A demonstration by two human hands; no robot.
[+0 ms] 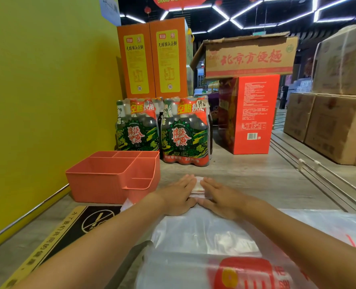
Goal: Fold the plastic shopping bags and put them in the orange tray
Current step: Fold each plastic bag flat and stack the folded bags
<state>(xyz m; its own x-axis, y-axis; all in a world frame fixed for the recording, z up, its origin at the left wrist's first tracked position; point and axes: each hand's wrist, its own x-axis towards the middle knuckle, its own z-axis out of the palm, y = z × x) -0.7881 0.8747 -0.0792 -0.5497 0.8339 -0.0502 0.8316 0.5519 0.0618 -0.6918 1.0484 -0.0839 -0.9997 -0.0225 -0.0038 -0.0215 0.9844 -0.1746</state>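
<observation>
Your left hand (pixel 180 195) and right hand (pixel 218 198) press flat, fingers straight, on a folded plastic bag (pixel 198 185) on the worktop (pixel 256 174). The orange tray (pixel 112 176) sits just left of them.

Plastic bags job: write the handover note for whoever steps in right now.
Left hand and right hand: both flat, fingers straight, pressing a folded bag on the floor.
Orange tray: just left of the hands, against the yellow wall; no bag visible in it.
Unfolded bags: spread flat nearer the person.
Done: one bag is nearly folded.
Left: put it in the tray, then fold and put away the rest.
</observation>
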